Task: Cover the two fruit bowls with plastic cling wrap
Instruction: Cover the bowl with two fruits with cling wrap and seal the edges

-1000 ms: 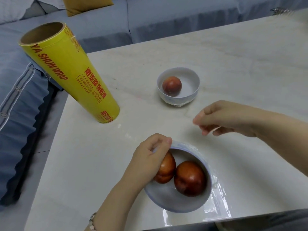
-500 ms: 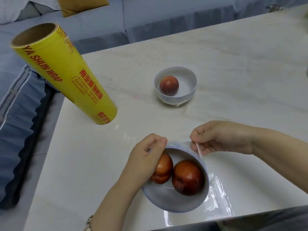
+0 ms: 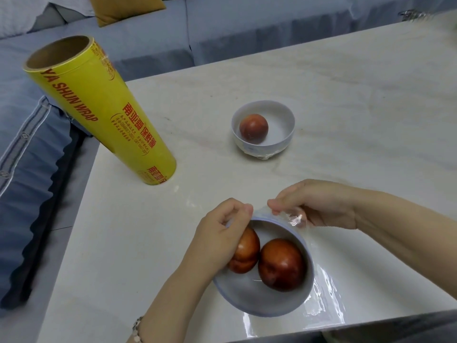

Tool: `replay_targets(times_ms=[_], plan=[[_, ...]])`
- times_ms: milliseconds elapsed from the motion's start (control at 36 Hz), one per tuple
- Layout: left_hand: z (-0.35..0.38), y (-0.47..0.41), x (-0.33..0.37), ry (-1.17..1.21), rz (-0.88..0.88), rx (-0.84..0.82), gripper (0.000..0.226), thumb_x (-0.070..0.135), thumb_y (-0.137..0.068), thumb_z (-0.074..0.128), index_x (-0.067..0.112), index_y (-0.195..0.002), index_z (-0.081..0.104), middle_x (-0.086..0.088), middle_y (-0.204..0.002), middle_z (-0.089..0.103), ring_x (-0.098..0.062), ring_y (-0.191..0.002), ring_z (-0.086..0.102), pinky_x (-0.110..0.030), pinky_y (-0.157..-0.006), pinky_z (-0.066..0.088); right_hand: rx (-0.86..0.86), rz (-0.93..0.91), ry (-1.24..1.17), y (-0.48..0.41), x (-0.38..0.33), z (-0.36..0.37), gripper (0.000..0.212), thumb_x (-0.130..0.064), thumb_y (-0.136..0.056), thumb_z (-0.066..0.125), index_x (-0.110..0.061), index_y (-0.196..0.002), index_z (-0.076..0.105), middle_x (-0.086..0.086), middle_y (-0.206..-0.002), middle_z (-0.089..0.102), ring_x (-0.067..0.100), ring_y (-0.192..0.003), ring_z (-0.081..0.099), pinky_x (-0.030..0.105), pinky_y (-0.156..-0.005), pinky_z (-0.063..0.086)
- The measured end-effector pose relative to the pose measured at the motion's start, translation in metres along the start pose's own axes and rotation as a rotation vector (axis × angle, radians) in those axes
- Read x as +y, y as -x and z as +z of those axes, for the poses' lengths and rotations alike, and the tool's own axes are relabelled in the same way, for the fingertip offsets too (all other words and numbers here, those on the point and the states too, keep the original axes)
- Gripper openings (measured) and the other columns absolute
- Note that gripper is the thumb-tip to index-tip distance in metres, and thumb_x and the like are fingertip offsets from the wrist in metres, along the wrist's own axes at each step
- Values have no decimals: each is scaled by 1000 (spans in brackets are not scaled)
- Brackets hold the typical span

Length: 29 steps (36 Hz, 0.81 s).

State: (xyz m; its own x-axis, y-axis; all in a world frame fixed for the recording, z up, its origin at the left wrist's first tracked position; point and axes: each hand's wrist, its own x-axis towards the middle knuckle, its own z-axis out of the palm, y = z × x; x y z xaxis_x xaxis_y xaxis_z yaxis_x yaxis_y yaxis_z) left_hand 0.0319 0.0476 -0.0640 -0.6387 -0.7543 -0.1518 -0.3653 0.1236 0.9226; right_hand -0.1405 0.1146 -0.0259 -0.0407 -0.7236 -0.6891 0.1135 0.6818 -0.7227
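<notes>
A near white bowl (image 3: 252, 297) with two red fruits (image 3: 282, 264) sits at the table's front edge, with clear cling wrap (image 3: 321, 302) lying loose under and beside it on the right. My left hand (image 3: 222, 233) pinches the wrap at the bowl's far-left rim. At the far-right rim my right hand (image 3: 314, 204) grips a bunched edge of wrap. A second white bowl (image 3: 282, 134) holding one red fruit (image 3: 253, 129) stands farther back, with wrap gathered under its base. The yellow cling wrap roll (image 3: 99, 112) stands upright at the left.
The pale marble table (image 3: 346, 100) ends close to the near bowl at the front and beside the roll at the left. A grey-blue sofa (image 3: 222, 28) with a mustard cushion (image 3: 126, 8) runs behind and to the left.
My right hand has come down from above the table to the near bowl's far rim and taken hold of the wrap. The left hand has stayed at the rim.
</notes>
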Motion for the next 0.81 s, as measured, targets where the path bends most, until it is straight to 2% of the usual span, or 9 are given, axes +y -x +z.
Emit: replay_targets(times_ms=[222, 333, 417, 472, 528, 639, 694, 750, 806], plan=[[0, 2, 1, 18, 6, 20, 20, 44, -77, 47, 33, -66, 59, 14, -66, 59, -1, -68, 55, -10, -64, 42, 336, -195, -213, -15, 12, 21, 22, -15, -80, 66, -10, -58, 61, -1, -33, 39, 9, -36, 34, 18, -44, 30], [-1, 3, -2, 35, 11, 51, 22, 42, -77, 48, 25, -72, 60, 7, -70, 62, -2, -69, 56, -10, -64, 43, 474, -296, -158, -21, 17, 27, 23, -12, -78, 69, -10, -56, 62, 8, -56, 54, 4, -34, 37, 11, -42, 35], [-2, 4, -3, 41, 24, 71, 23, 39, -78, 48, 23, -71, 63, 10, -73, 65, 1, -70, 58, -7, -64, 42, 515, -339, -85, -26, 22, 30, 21, -12, -77, 70, -11, -57, 64, 3, -60, 59, 7, -50, 50, 18, -58, 42], [-2, 5, -3, 42, 36, 75, 21, 38, -79, 48, 25, -73, 63, 13, -76, 66, 1, -74, 60, -6, -66, 42, 523, -334, -50, -28, 26, 32, 24, -12, -77, 70, -13, -54, 64, 0, -58, 61, 9, -58, 54, 22, -66, 44], [-2, 6, -2, 50, 49, 72, 19, 37, -80, 47, 30, -77, 64, 18, -83, 67, 3, -81, 61, -5, -70, 42, 505, -306, -31, -28, 27, 31, 23, -11, -78, 70, -12, -56, 64, 0, -58, 60, 9, -58, 53, 21, -65, 45], [-4, 7, 2, 47, 89, -27, 29, 29, -90, 45, 42, -83, 71, 27, -93, 69, 8, -96, 61, -4, -80, 41, 366, -167, -36, -25, 25, 25, 19, -13, -76, 72, -7, -61, 63, 1, -54, 54, 8, -48, 48, 11, -43, 38], [-5, 7, 5, 52, 83, -75, 37, 27, -90, 43, 49, -77, 70, 27, -90, 70, 7, -95, 62, -4, -80, 41, 325, -115, -32, -25, 26, 21, 23, -19, -72, 75, -7, -57, 62, 1, -53, 53, 10, -50, 49, 16, -51, 39], [-4, 5, 6, 47, 63, -86, 35, 33, -86, 40, 49, -76, 69, 25, -90, 70, 5, -94, 62, -7, -81, 43, 300, -71, -28, -27, 27, 18, 26, -25, -69, 77, 0, -70, 67, 7, -64, 55, 16, -62, 50, 25, -61, 41], [-3, 2, 5, 40, 47, -96, 34, 34, -84, 39, 46, -77, 70, 22, -91, 71, 2, -95, 63, -11, -84, 44, 265, -24, -5, -27, 31, 15, 32, -24, -69, 75, 5, -81, 68, 11, -71, 55, 18, -65, 50, 27, -61, 40]])
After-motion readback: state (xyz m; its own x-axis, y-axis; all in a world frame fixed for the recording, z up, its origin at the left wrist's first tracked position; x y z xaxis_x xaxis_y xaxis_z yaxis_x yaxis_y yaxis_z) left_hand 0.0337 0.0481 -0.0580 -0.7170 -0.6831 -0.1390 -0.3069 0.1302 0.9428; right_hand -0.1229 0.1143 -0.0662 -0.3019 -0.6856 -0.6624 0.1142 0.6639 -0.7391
